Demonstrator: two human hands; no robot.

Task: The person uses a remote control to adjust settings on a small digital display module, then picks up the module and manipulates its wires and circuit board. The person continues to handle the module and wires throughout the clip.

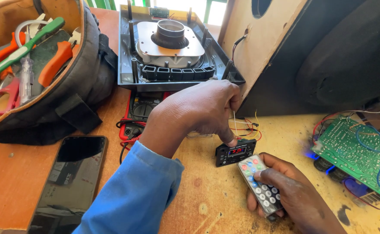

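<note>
My left hand (203, 110), in a blue sleeve, reaches over the bench and pinches the top of a small black player module (235, 152) with a lit red display, holding it upright on the table. Thin red and yellow wires (247, 126) run from behind the module. My right hand (292, 195) grips a small white remote control (259, 182) with coloured and grey buttons, thumb resting on its keys, pointed toward the module.
A green circuit board (357, 151) with wires lies at right. A black speaker cabinet (320, 56) stands behind. A black plastic housing (172, 47), a red multimeter (140, 110), a phone (71, 182) and a tool bag (38, 65) sit on the left.
</note>
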